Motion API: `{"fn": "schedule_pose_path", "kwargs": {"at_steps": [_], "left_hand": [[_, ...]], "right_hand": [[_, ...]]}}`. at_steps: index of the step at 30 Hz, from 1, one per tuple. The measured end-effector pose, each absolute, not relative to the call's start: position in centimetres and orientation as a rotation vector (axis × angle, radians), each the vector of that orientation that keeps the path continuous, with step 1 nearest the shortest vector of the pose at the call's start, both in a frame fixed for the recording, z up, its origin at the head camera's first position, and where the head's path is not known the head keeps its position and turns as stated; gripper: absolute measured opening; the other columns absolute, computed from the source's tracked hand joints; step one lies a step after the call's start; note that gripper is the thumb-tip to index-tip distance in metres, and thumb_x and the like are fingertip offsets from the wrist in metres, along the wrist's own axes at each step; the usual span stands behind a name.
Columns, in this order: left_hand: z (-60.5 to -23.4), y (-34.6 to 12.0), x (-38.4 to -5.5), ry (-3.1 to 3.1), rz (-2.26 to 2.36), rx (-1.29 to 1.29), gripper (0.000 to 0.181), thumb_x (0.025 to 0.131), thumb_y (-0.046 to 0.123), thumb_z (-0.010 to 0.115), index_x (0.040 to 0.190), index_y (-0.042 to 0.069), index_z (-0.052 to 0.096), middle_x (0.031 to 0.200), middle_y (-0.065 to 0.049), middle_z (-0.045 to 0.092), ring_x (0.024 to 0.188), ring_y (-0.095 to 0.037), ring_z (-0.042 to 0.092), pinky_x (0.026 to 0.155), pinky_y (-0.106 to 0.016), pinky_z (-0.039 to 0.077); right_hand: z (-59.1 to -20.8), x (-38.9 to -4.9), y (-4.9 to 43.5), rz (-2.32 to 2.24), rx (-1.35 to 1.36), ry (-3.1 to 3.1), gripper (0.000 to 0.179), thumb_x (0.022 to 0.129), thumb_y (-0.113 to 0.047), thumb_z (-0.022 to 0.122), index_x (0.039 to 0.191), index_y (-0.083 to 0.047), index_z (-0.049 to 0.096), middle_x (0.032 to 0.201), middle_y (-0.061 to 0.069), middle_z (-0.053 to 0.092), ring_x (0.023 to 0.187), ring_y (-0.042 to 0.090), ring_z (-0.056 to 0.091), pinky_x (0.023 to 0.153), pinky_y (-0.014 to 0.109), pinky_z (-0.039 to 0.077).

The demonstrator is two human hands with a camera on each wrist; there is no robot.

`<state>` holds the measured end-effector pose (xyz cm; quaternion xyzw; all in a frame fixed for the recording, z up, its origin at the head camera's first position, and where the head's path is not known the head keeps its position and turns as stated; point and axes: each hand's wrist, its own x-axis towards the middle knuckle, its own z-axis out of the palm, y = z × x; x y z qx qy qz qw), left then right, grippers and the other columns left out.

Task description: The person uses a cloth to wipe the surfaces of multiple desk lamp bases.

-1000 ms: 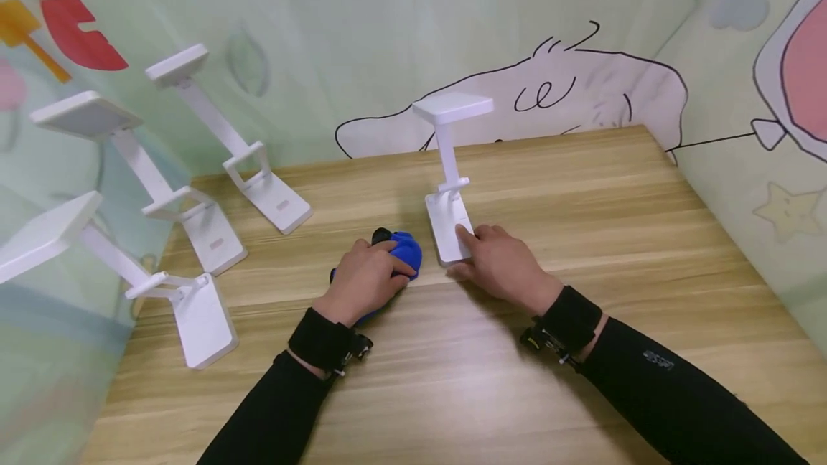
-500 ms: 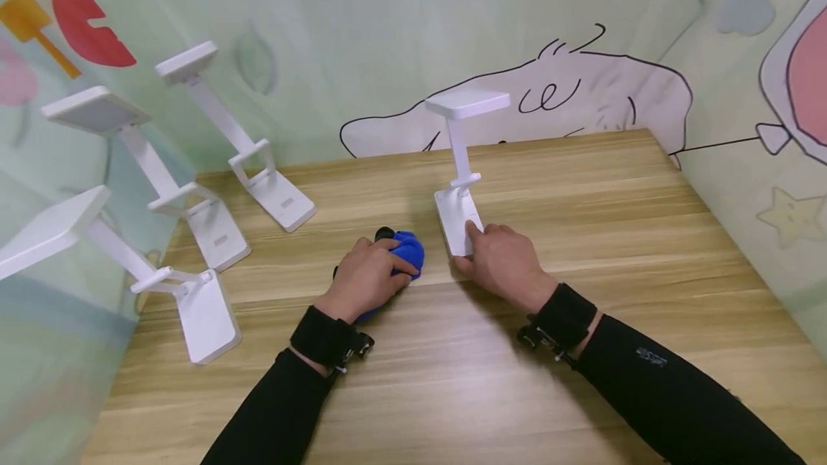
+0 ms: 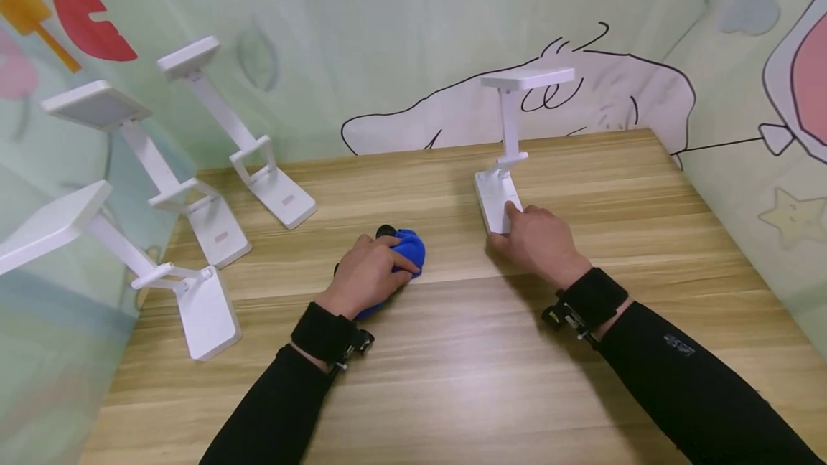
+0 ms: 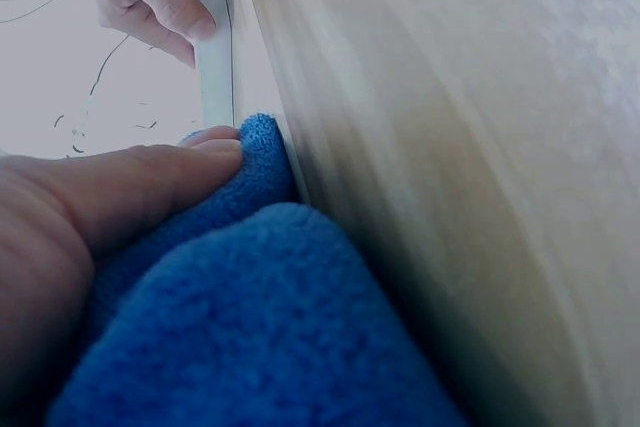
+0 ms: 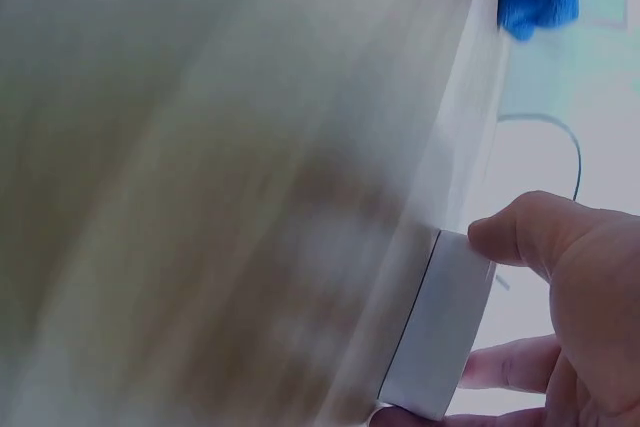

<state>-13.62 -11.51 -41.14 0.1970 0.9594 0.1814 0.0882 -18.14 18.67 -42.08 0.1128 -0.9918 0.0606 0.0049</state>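
A white desk lamp [image 3: 510,120] stands upright on the wooden table, its flat head facing the back. My right hand [image 3: 541,244] grips the near end of its base, with the thumb at one side and fingers at the other in the right wrist view. Left of it, my left hand [image 3: 370,273] holds a bunched blue cloth [image 3: 410,248] against the table. Fuzzy folds of the cloth [image 4: 270,317] fill the lower part of the left wrist view, under the thumb. A small black piece [image 3: 385,231] shows beyond the left fingers; the rest of it is hidden.
Three more white desk lamps stand along the left side: a back one [image 3: 278,194], a middle one [image 3: 218,229] and a near one [image 3: 205,313]. A printed curtain [image 3: 400,41] hangs behind the wooden table [image 3: 452,379] and at both sides.
My right hand has slid the desk lamp to the right and slightly back, turning it a little. My left hand stays on the blue cloth. The camera view shifted slightly.
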Motion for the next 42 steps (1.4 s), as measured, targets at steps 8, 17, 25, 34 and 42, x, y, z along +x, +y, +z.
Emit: {"fn": "schedule_pose_path", "kwargs": {"at_steps": [8, 17, 25, 34, 42], "left_hand": [[-41.2, -11.6, -13.8, 2.846, 0.551, 0.581, 0.016, 0.098, 0.028, 0.077, 0.112, 0.029, 0.085, 0.152, -0.009, 0.06, 0.132, -0.04, 0.054, 0.1, -0.055, 0.055], [-41.2, -11.6, -13.9, 2.844, 0.551, 0.582, 0.017, 0.098, 0.028, 0.077, 0.112, 0.029, 0.085, 0.152, -0.009, 0.06, 0.133, -0.04, 0.054, 0.101, -0.054, 0.054], [-41.4, -11.6, -13.9, 2.841, 0.559, 0.568, 0.017, 0.098, 0.029, 0.077, 0.113, 0.03, 0.085, 0.153, -0.009, 0.059, 0.132, -0.04, 0.054, 0.1, -0.055, 0.055], [-41.5, -11.6, -13.9, 2.847, 0.555, 0.597, 0.017, 0.098, 0.028, 0.077, 0.113, 0.028, 0.085, 0.151, -0.01, 0.061, 0.135, -0.039, 0.054, 0.104, -0.052, 0.052], [-41.4, -11.6, -13.9, 2.844, 0.543, 0.62, 0.017, 0.099, 0.027, 0.076, 0.114, 0.028, 0.085, 0.15, -0.01, 0.062, 0.14, -0.037, 0.053, 0.109, -0.05, 0.047]], "right_hand": [[-41.7, -19.2, 20.5, 0.21, 0.252, -3.18, 0.073, 0.097, -0.041, 0.062, 0.148, 0.01, 0.051, 0.103, 0.032, 0.068, 0.084, 0.038, 0.065, 0.06, 0.051, 0.055], [-41.8, -20.3, 22.1, 0.247, 0.221, -3.162, 0.058, 0.096, -0.039, 0.063, 0.128, 0.009, 0.055, 0.091, 0.028, 0.064, 0.077, 0.038, 0.063, 0.055, 0.048, 0.051], [-41.7, -21.6, 25.0, 0.328, 0.121, -3.188, 0.055, 0.095, -0.039, 0.061, 0.121, 0.009, 0.055, 0.091, 0.03, 0.061, 0.079, 0.044, 0.062, 0.056, 0.051, 0.048], [-41.6, -22.5, 27.4, 0.349, 0.033, -3.199, 0.055, 0.097, -0.041, 0.06, 0.116, 0.01, 0.053, 0.093, 0.034, 0.058, 0.083, 0.048, 0.06, 0.06, 0.056, 0.049], [-41.6, -22.8, 28.1, 0.356, -0.022, -3.211, 0.057, 0.097, -0.041, 0.058, 0.12, 0.011, 0.052, 0.096, 0.034, 0.058, 0.087, 0.048, 0.059, 0.063, 0.056, 0.049]]}}
